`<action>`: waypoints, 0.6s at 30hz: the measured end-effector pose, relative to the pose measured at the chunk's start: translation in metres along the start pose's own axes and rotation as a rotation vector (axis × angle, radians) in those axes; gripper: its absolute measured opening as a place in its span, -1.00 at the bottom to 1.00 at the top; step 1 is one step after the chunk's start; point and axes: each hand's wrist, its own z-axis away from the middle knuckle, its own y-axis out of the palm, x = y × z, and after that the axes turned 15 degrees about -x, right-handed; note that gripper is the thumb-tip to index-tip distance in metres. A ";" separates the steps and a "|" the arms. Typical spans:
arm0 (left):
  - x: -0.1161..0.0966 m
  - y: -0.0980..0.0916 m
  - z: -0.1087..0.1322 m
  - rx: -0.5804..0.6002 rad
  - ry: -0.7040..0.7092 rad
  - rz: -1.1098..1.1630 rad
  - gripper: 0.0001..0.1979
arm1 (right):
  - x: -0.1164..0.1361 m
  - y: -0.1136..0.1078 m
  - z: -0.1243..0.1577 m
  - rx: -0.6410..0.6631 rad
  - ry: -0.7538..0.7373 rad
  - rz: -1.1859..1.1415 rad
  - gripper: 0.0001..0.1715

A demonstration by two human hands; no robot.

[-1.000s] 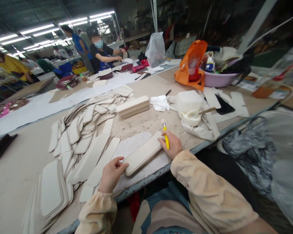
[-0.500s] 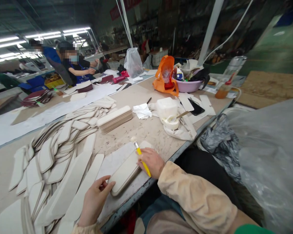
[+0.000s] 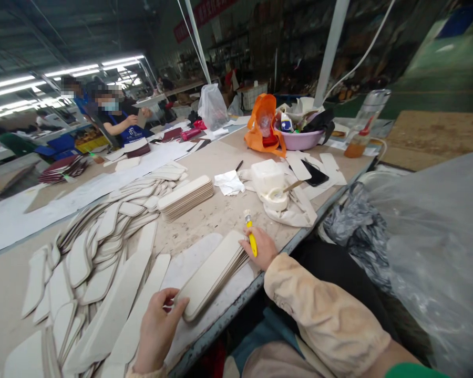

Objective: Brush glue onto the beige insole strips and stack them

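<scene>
A short stack of long, round-cornered off-white panels (image 3: 211, 281) lies aslant near the table's front edge. At its near left end is my left hand (image 3: 157, 325), closed with thumb and fingers on the panels' edge. My right hand (image 3: 263, 248) grips a yellow-handled paintbrush (image 3: 252, 239), its pale bristles pointing up and away. The fingertips of that hand also touch the far right end of the stack. Beyond the brush stands a white plastic tub (image 3: 267, 176) beside a roll of tape (image 3: 276, 198), with a flat stick across the roll.
Many loose off-white pieces (image 3: 102, 252) spread over the left side. A neat stack of panels (image 3: 187, 197) sits farther back, near a crumpled white paper (image 3: 229, 182). An orange bag (image 3: 262, 126), a purple basin (image 3: 301, 139) and a phone (image 3: 315, 174) are at the back right. Co-workers stand far left.
My right hand has slid right and away with the brush, towards the stack's far end, baring more of the top panel. The left hand stays at the near end.
</scene>
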 end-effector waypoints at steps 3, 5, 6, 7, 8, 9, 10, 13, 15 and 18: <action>-0.007 -0.002 0.006 -0.003 -0.014 0.013 -0.55 | 0.000 0.003 0.002 0.034 0.016 -0.058 -0.82; -0.012 -0.004 0.010 -0.015 -0.021 0.033 -0.58 | 0.000 0.003 0.002 0.033 0.035 -0.092 -0.81; -0.013 -0.005 0.012 -0.025 -0.025 0.052 -0.58 | -0.001 0.003 0.003 0.028 0.055 -0.110 -0.80; -0.015 -0.005 0.013 -0.032 -0.030 0.078 -0.58 | -0.001 0.003 0.003 0.020 0.076 -0.132 -0.77; -0.016 -0.006 0.014 -0.035 -0.035 0.112 -0.59 | -0.002 0.002 0.003 0.014 0.099 -0.157 -0.75; -0.017 -0.007 0.015 -0.036 -0.042 0.149 -0.59 | -0.002 0.002 0.003 0.007 0.124 -0.182 -0.73; -0.018 -0.008 0.016 -0.039 -0.052 0.187 -0.60 | -0.002 0.002 0.003 0.001 0.150 -0.208 -0.71; -0.023 -0.010 0.022 -0.068 -0.105 0.319 -0.59 | 0.002 0.000 0.000 -0.052 0.253 -0.331 -0.66; -0.029 -0.011 0.031 -0.071 -0.165 0.424 -0.58 | 0.007 -0.002 -0.003 -0.101 0.336 -0.486 -0.62; -0.037 -0.006 0.053 -0.003 -0.301 0.622 -0.60 | 0.018 -0.008 -0.011 -0.142 0.403 -0.722 -0.59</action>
